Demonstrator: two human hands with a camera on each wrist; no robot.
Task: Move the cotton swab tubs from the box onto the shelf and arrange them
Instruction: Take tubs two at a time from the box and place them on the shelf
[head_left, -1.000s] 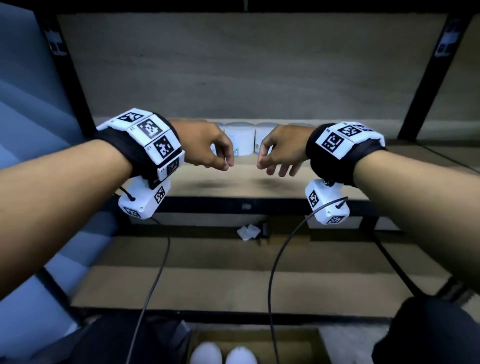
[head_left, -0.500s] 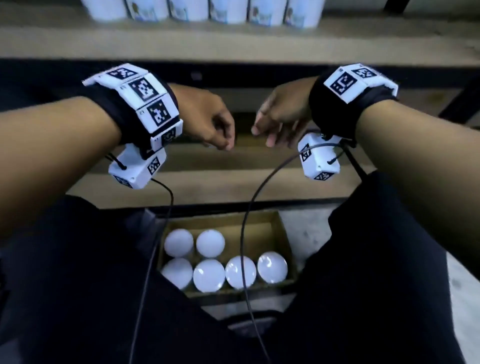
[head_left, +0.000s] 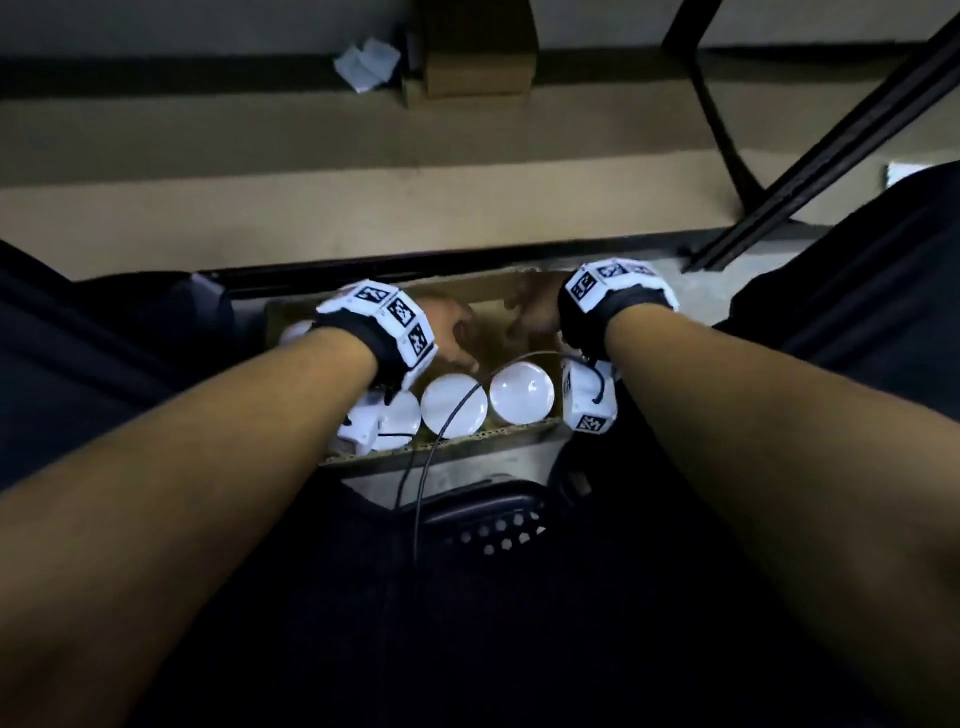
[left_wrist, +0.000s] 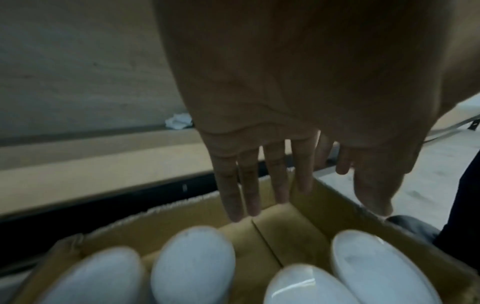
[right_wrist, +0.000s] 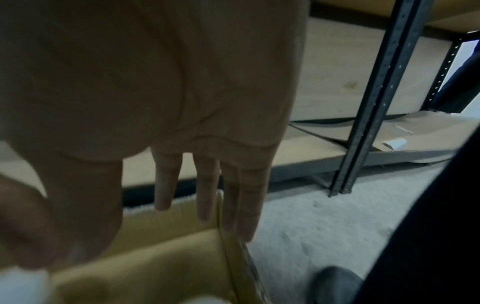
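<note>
An open cardboard box (head_left: 488, 439) stands on the floor between my legs. Several white-lidded cotton swab tubs (head_left: 453, 405) stand upright in its near and left parts; its far right part is bare cardboard. My left hand (head_left: 449, 338) hovers over the middle of the box, fingers (left_wrist: 249, 195) straight and pointing down, holding nothing. The tubs (left_wrist: 193, 263) lie just beneath its wrist. My right hand (head_left: 532, 312) hangs over the box's far right corner (right_wrist: 219, 226), fingers (right_wrist: 207, 195) straight, also holding nothing.
A low wooden shelf board (head_left: 311, 208) runs just beyond the box, with crumpled white paper (head_left: 366, 65) and a small cardboard box (head_left: 475, 52) further back. A black shelf upright (head_left: 831, 150) rises at the right. Wrist-camera cables (head_left: 431, 441) hang across the tubs.
My view has dropped from the upper shelf, where tubs stand in a row, to the floor box. Both hands have come down from shelf height to just over the box, fingers uncurling.
</note>
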